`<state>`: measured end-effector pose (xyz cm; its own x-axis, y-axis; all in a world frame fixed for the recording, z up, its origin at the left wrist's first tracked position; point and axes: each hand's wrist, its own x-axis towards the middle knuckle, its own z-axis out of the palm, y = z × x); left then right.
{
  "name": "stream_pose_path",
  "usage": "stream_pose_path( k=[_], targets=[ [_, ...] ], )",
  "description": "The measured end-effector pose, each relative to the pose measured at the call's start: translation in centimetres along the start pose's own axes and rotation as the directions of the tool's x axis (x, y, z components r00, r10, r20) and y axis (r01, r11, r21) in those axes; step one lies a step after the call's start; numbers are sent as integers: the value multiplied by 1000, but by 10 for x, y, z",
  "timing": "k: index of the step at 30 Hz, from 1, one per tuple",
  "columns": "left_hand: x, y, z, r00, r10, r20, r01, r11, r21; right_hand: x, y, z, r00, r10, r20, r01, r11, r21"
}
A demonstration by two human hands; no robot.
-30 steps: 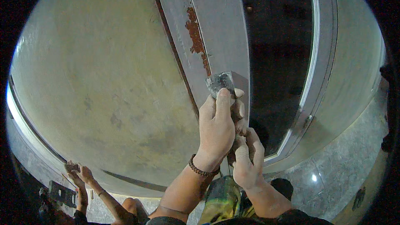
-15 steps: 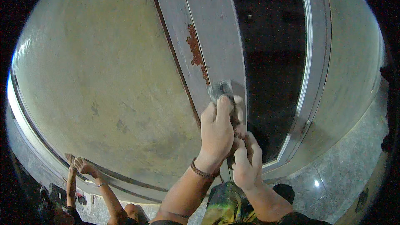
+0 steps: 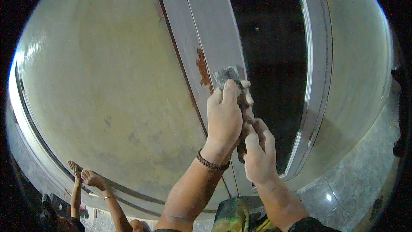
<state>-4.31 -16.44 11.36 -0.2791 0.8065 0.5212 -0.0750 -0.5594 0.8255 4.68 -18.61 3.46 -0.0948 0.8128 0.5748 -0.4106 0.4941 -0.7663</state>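
Observation:
My left hand (image 3: 225, 116), dusty and wearing a braided bracelet, is closed around a flat tool with a square, grey, dusty end (image 3: 226, 74). Its thumb presses on the tool's face. Just below, the bent fingers of my right hand (image 3: 259, 157) close on the tool's dark lower part, mostly hidden by the hands; its exact kind is unclear. The square end lies against a grey-painted frame (image 3: 210, 13), right of a bare red-brown patch (image 3: 203, 69) where paint has come off. A thin seam runs up the frame beside that patch.
A yellowish-grey wall (image 3: 107, 73) spreads left of the frame. Right of it is a dark pane or opening (image 3: 274, 60), edged by a pale strip. At lower left, another person's hands (image 3: 93, 179) reach to the wall's lower edge. Grey shiny floor (image 3: 330, 202) shows at lower right.
Both my hands and the tool have slid upward along the frame, so the square end now sits beside the lower part of the bare patch. My view has shifted slightly.

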Motion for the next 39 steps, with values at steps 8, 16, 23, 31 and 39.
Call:
stream_pose_path(
  k=[8, 16, 23, 31, 39],
  targets=[
    [39, 41, 23, 998, 44, 43, -43, 999, -27, 47, -42, 9, 998, 42, 41, -49, 981, 188],
    [9, -13, -3, 998, -69, 12, 68, 996, 53, 12, 17, -12, 970, 241, 6, -241, 969, 47],
    [10, -5, 1, 991, -121, 56, 124, 991, -53, 18, 21, -12, 997, 70, -18, -71, 995, -65],
    [41, 38, 7, 981, -38, 189, 93, 951, -294, 57, -41, -5, 994, 42, 106, -45, 999, 25],
    [32, 34, -12, 985, 56, 164, -31, 988, -154, 43, -42, -3, 807, -551, 213, 566, 617, -547]
  ],
)
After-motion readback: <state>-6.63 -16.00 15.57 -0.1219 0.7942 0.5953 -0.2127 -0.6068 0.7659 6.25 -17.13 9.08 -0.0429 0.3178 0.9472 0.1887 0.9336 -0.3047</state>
